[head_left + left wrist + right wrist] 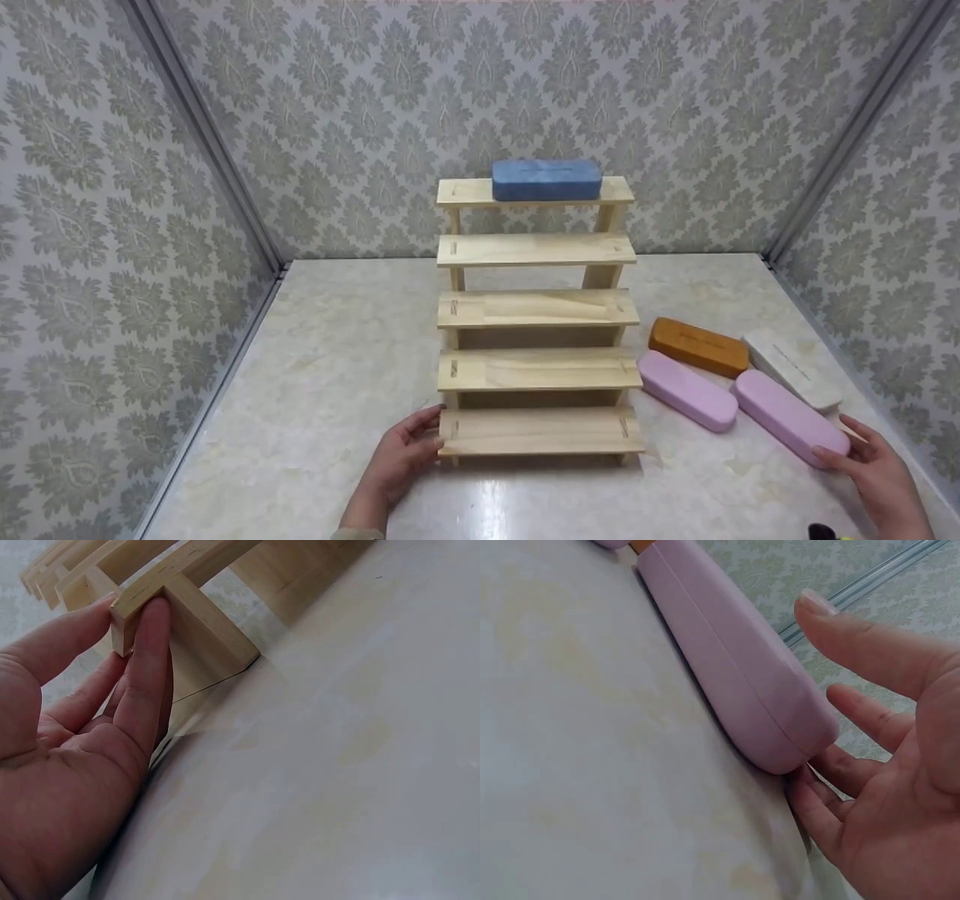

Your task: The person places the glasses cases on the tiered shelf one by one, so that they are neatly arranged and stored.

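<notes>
A pale wooden stepped shelf rack stands mid-table with several tiers. My left hand pinches the left end of its lowest step between thumb and fingers. On the top tier lies a blue glasses case. At the right, my right hand is at the near end of a pink glasses case. In the right wrist view its thumb stands off the case, while other fingers are right at the case's end, low by the table.
Beside that case lie a second pink case, a brown case and a white case. Patterned walls enclose the marble-look table at the back and sides. A small black object shows at the bottom edge.
</notes>
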### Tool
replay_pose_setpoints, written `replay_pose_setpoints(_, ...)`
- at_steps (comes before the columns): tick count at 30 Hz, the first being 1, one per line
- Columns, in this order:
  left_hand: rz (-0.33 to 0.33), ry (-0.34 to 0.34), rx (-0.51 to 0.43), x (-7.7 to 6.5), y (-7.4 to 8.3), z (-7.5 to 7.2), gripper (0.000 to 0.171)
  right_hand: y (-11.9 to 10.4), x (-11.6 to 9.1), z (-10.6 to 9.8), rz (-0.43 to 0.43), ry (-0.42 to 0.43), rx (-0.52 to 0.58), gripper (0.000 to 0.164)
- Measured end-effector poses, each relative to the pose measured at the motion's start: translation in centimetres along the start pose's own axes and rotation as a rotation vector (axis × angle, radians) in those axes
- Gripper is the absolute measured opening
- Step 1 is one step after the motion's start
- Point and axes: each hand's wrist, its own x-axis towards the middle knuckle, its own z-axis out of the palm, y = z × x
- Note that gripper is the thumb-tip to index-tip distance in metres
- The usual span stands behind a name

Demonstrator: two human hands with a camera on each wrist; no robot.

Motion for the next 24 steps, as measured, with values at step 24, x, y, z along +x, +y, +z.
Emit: replay_pose_setpoints(24, 0.038, -0.008, 0.04, 0.3, -0.3, -0.2, 0.068, 0.3, -0.3, 1.8, 0.025, 0.077, -0.13, 0.121)
